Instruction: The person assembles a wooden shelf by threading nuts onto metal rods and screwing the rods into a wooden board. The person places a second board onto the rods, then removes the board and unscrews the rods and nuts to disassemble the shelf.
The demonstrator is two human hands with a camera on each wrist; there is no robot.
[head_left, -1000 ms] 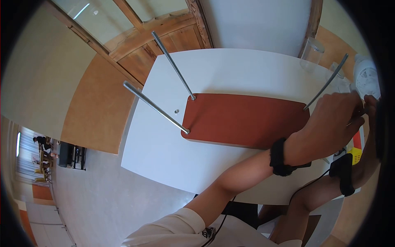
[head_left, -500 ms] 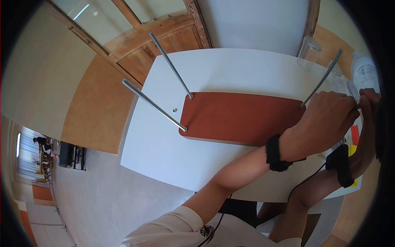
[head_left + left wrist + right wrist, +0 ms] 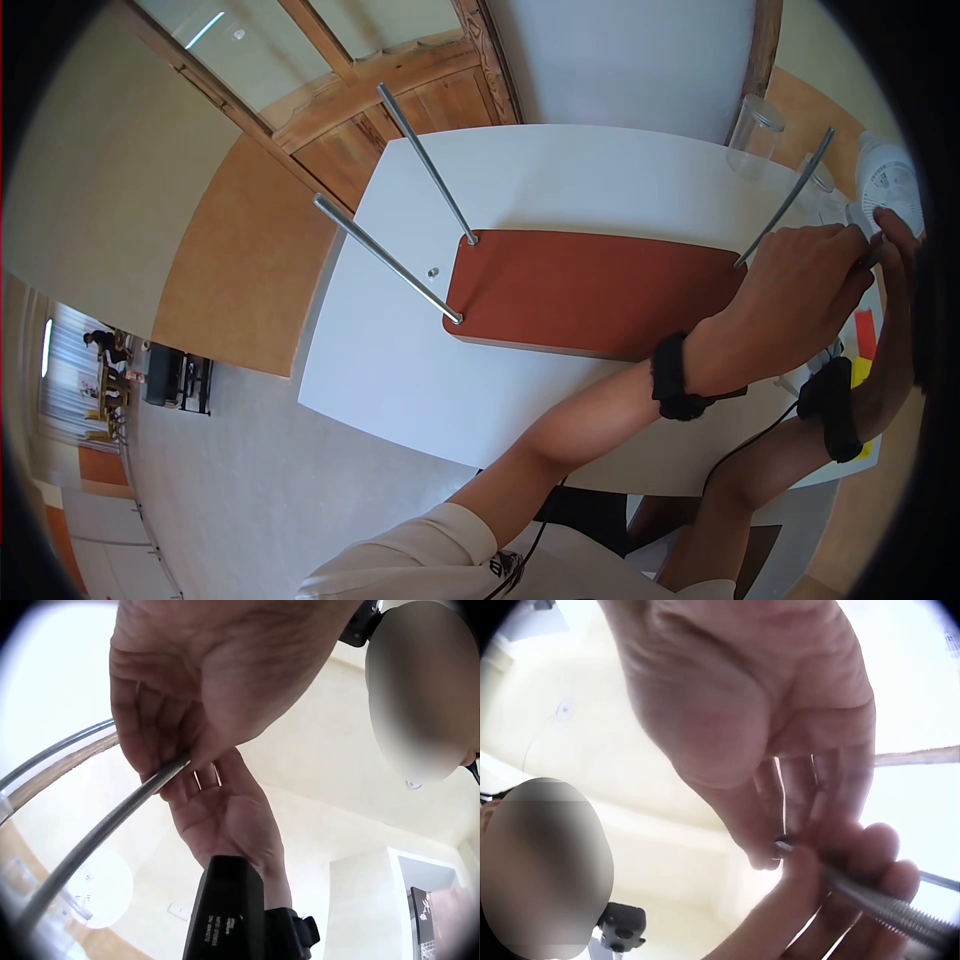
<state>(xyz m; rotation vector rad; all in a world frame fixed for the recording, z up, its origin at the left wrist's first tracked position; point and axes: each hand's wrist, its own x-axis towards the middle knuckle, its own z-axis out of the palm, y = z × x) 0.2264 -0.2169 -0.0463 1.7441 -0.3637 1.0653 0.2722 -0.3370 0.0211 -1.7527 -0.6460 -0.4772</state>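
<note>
Both your hands are at the right side of the tabletop point(image 3: 560, 165), working on one metal rod point(image 3: 112, 819). Left hand point(image 3: 780, 300): grip narrow, fingers curled round the rod close to its end. Right hand point(image 3: 895, 275): thumb and fingertips pinch the very tip, where a small dark spot point(image 3: 781, 846) shows; can't tell if that's a separate part. Looks like the left steadies the shaft so the right can handle the tip without it swinging.

Rod runs down from your fingers. Your left hand and forearm hide the board's near right corner, so can't tell whether the lower end is seated there or free.

Red-brown board point(image 3: 590, 290) lies flat in the middle of the tabletop, broad face up. Far left rod point(image 3: 428, 163), near left rod point(image 3: 388, 258) and far right rod point(image 3: 787, 194) stand up from its corners. Lying that way, the board probably acts as a stable base and leaves the rod ends up within your reach.

Loose small metal piece point(image 3: 433, 272) sits just left of the board, clear of both hands. Clear jar point(image 3: 753, 140) is at the far right; white grilled device point(image 3: 888, 180) is just beyond your right hand.
</note>
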